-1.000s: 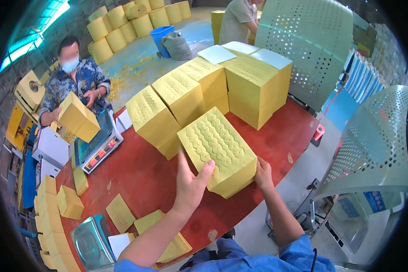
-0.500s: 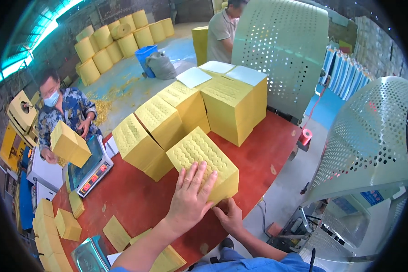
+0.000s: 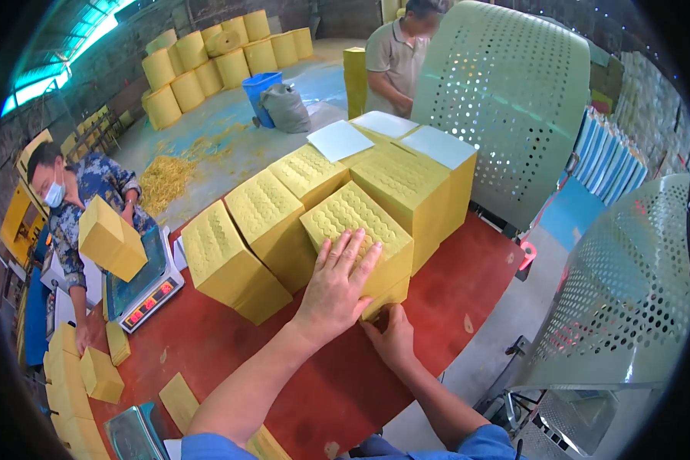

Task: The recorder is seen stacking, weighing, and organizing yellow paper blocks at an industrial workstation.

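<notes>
A block-shaped stack of yellow embossed paper (image 3: 353, 208) stands on the red tabletop (image 3: 314, 399), close against a row of similar stacks. My left hand (image 3: 332, 285) lies on its near top edge, fingers stretched over the wavy stamped pattern and thumb down the side. Low at the stack's near corner is my right hand (image 3: 393, 336), its fingers bent against the bottom edge; the fingertips are partly hidden. Behind and to the left stand more yellow paper stacks (image 3: 262, 203), pressed side by side. White sheets (image 3: 340, 140) lie on the farthest ones.
A co-worker (image 3: 100, 184) at the left stands by a digital scale (image 3: 149, 268) bearing a tilted yellow stack (image 3: 111, 241). Another scale (image 3: 130, 431) and loose yellow pieces (image 3: 179, 400) lie near left. Perforated machine guards (image 3: 506, 107) rise at the right. Another person (image 3: 395, 65) stands behind.
Both hands have moved the yellow stack away from me, up against the others in the row. The co-worker's hand has reached down towards a small yellow block at the left. My view has shifted.
</notes>
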### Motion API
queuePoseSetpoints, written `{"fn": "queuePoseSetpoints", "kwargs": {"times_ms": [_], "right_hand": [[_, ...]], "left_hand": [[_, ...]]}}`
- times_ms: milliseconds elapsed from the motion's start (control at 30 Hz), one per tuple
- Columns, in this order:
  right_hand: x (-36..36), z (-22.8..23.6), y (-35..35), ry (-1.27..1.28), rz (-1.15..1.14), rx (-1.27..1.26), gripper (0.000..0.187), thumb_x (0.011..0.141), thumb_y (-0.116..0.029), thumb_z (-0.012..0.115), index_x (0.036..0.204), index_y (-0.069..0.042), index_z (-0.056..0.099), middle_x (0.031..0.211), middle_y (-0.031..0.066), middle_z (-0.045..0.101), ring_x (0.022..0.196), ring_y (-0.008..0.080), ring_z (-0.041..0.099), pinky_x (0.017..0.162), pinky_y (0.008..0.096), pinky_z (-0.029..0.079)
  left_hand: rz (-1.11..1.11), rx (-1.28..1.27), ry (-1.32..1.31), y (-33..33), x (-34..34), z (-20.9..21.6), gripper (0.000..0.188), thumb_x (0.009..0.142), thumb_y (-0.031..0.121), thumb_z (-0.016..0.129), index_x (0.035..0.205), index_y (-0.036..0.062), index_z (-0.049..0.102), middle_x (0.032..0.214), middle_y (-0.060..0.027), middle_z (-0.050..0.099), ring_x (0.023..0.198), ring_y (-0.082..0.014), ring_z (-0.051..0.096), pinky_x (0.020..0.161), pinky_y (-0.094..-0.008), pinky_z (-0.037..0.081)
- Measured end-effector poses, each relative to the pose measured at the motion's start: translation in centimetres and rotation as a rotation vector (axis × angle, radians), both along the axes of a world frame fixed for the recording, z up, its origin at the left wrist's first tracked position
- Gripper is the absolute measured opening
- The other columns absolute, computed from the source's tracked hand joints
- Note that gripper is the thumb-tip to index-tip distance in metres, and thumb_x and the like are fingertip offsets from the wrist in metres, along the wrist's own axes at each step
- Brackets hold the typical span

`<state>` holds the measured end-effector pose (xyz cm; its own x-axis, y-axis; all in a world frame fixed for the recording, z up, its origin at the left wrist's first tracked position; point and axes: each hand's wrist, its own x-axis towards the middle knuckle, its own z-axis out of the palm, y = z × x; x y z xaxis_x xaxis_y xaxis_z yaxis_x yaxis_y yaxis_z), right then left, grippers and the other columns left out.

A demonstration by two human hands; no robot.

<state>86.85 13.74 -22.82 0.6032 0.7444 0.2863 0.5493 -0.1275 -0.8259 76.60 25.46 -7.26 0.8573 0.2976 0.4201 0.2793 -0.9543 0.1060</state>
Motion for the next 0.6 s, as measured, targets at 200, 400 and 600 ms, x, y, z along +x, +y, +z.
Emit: {"fn": "queuePoseSetpoints", "kwargs": {"times_ms": [200,400,600], "right_hand": [[1.8,-0.8,1.4,-0.01,-0.018,0.04,0.047,0.077,-0.019,0.085,0.104,-0.002,0.052,0.092,0.0136,0.06,0.073,0.0282,0.066,0.063,0.0393,0.055],[1.8,-1.2,1.3,0.044,-0.033,0.024,0.045,0.078,-0.018,0.084,0.107,-0.003,0.052,0.09,0.0125,0.061,0.07,0.0252,0.066,0.062,0.0377,0.055],[1.7,-0.7,1.5,0.144,-0.059,0.029,0.045,0.079,-0.017,0.084,0.108,-0.003,0.052,0.089,0.0122,0.064,0.071,0.0249,0.067,0.064,0.0378,0.055]], "left_hand": [[0.044,0.003,-0.009,1.0,2.0,-0.1,0.099,0.073,0.022,0.086,0.156,0.0089,0.032,0.158,-0.0234,0.031,0.147,-0.0414,0.031,0.12,-0.0578,0.023],[0.002,-0.018,-0.015,0.9,2.7,0.2,0.094,0.074,0.02,0.084,0.154,0.0095,0.035,0.157,-0.024,0.033,0.145,-0.0421,0.033,0.119,-0.059,0.024],[0.038,-0.029,-0.068,1.1,2.9,-0.5,0.091,0.074,0.019,0.084,0.153,0.01,0.039,0.157,-0.024,0.033,0.144,-0.0422,0.034,0.118,-0.0606,0.025]]}}
